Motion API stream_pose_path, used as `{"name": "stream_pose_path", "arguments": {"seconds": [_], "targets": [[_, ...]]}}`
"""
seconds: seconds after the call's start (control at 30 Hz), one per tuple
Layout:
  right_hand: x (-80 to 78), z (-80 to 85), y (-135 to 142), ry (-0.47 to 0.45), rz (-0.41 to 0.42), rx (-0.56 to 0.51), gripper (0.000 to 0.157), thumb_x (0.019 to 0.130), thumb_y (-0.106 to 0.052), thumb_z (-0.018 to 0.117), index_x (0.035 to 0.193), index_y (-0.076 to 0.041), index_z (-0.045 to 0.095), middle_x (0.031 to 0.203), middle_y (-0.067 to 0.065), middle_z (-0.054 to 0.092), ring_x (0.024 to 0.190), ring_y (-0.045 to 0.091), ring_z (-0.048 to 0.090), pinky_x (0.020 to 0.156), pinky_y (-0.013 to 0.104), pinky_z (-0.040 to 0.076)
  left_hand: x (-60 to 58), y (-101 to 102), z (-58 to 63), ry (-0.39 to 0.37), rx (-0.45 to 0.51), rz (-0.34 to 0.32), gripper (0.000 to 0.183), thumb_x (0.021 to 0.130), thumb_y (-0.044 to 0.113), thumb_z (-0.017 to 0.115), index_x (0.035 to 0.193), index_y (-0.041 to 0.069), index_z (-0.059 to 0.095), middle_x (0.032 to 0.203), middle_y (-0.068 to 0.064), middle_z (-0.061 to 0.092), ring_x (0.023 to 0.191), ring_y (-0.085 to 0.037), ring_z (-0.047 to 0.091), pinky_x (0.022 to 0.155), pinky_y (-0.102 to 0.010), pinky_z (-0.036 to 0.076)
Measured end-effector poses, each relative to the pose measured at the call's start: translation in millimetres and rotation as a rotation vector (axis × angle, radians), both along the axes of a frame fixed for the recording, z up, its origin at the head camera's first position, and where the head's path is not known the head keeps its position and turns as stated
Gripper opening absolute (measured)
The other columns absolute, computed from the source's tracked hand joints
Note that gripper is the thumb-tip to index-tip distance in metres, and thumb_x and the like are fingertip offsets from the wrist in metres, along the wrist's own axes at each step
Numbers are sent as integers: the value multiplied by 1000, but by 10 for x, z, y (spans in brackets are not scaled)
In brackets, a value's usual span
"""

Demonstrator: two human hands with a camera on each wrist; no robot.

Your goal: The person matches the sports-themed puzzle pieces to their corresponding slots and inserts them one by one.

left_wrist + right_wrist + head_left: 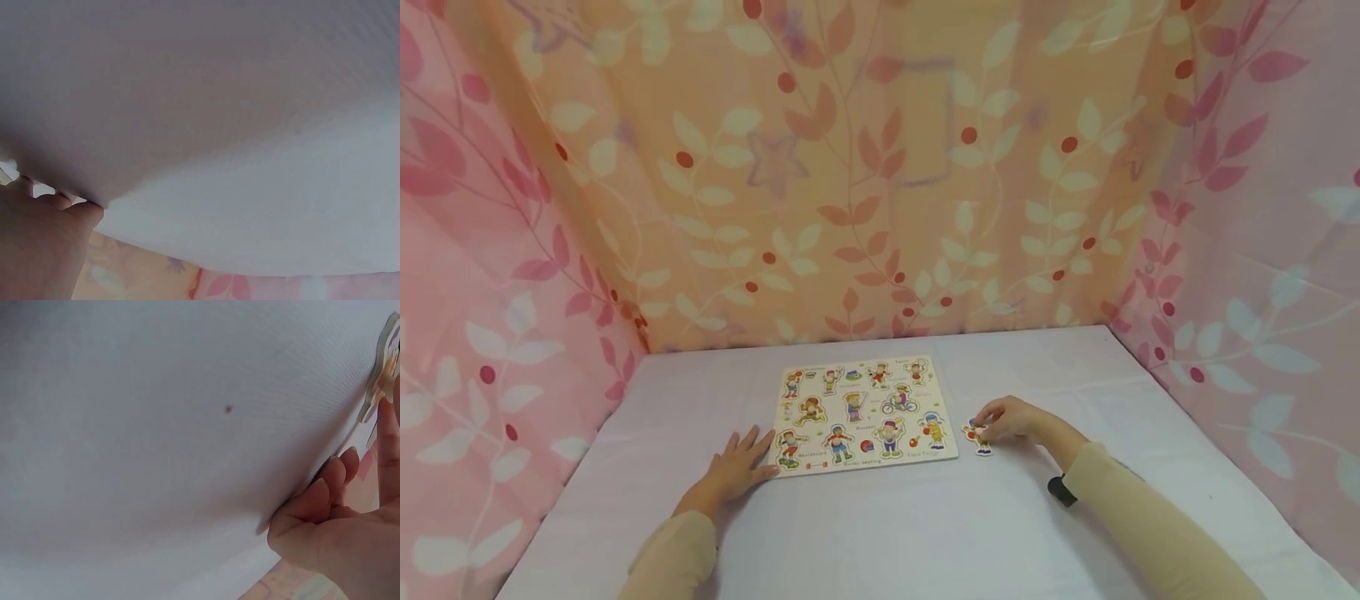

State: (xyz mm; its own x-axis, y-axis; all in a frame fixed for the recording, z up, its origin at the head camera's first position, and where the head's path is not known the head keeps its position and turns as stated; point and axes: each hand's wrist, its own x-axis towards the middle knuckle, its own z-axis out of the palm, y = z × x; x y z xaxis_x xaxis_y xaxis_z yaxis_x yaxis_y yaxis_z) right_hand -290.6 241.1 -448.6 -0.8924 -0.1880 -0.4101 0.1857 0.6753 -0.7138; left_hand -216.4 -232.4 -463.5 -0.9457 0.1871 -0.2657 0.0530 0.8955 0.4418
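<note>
A wooden peg puzzle board (928, 396) with pictures of children at several sports lies flat on the white table. My left hand (737, 462) rests at the board's left edge, fingers spread and fairly straight. To the right of the board, my right hand (1011, 421) pinches a puzzle piece (982, 450) shaped like a child in a blue cap. In the right wrist view, thumb and index finger meet at the knob of this piece (381, 356), while the other fingers curl close to the cloth. The piece is low over the table; whether it touches, I cannot tell.
White cloth (880, 533) covers the table. Floral curtains (850, 167) stand behind the table and on both sides. A dark object (1062, 491) sits under the right sleeve cuff.
</note>
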Motion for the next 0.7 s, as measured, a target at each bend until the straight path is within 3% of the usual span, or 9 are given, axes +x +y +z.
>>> {"name": "stream_pose_path", "arguments": {"seconds": [0.2,0.43,0.7], "targets": [[52,-25,-35,43,-13,42,15,76,-6,81,89,-7,72,104,12,55,95,27,49,82,40,42,1,-2,-54,4,-4,0,80,93,50,57,151,3,28,156,-29,11,139,-55,0,105,-74,2],[80,-12,-87,92,-17,46,16,75,-2,80,87,-3,70,94,10,57,86,24,52,74,34,44,0,2,2,9,15,-9,79,93,47,58,150,2,29,155,-30,12,139,-56,0,104,-75,3],[95,42,-194,51,-110,21,15,78,-8,80,91,-6,73,106,14,54,93,27,47,72,33,42,12,24,30,16,14,-10,76,94,44,59,150,0,30,154,-31,14,138,-57,1,104,-75,4]]}}
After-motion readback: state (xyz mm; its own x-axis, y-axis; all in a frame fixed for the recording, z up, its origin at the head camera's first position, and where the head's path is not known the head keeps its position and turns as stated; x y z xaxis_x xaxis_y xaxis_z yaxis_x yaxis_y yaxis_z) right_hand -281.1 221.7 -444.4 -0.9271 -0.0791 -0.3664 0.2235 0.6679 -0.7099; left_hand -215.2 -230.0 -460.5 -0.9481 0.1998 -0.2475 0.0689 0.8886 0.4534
